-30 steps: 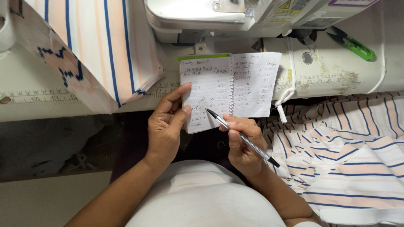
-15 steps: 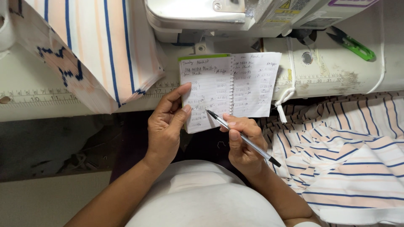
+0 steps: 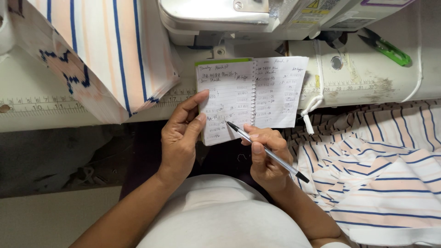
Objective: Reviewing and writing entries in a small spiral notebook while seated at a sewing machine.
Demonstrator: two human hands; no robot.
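A small spiral notebook (image 3: pixel 250 94) lies open with handwritten lines on both pages and a green cover edge at the top. My left hand (image 3: pixel 181 138) pinches its lower left corner, thumb on the page. My right hand (image 3: pixel 266 154) holds a clear pen with a black cap (image 3: pixel 264 150), its tip resting on the lower part of the left page. Both hands hover over the front edge of a white sewing table (image 3: pixel 46 115).
A sewing machine (image 3: pixel 239 18) stands at the top. Striped fabric (image 3: pixel 115 55) lies on the table at left, and more striped fabric (image 3: pixel 381 174) is piled at right. Green thread snips (image 3: pixel 386 48) rest at upper right. A ruler strip (image 3: pixel 41 105) runs along the table.
The pen tip has shifted slightly on the left page; both hands and the notebook otherwise stay where they were.
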